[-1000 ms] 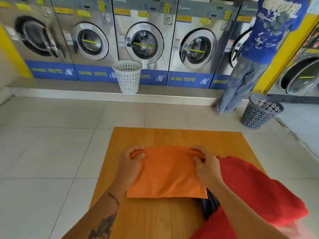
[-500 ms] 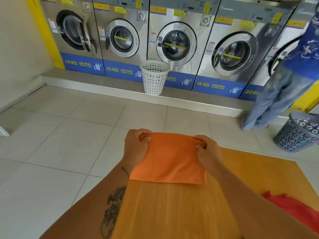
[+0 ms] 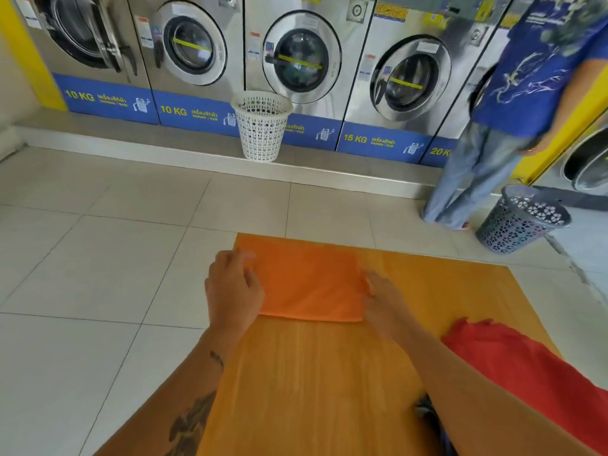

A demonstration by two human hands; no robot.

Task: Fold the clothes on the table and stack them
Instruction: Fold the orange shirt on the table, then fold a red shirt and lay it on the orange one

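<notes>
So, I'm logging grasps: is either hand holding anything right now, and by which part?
Both hands are on the folded orange cloth lying on the table: left hand at its left edge, right hand at its right edge.

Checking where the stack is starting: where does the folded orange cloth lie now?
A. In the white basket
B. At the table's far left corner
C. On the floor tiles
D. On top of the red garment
B: the folded orange cloth lies flat at the far left corner of the table, apart from the red garment.

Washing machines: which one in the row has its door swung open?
The leftmost 10 KG machine: its door stands ajar, while the others' round doors sit flat and shut.
</notes>
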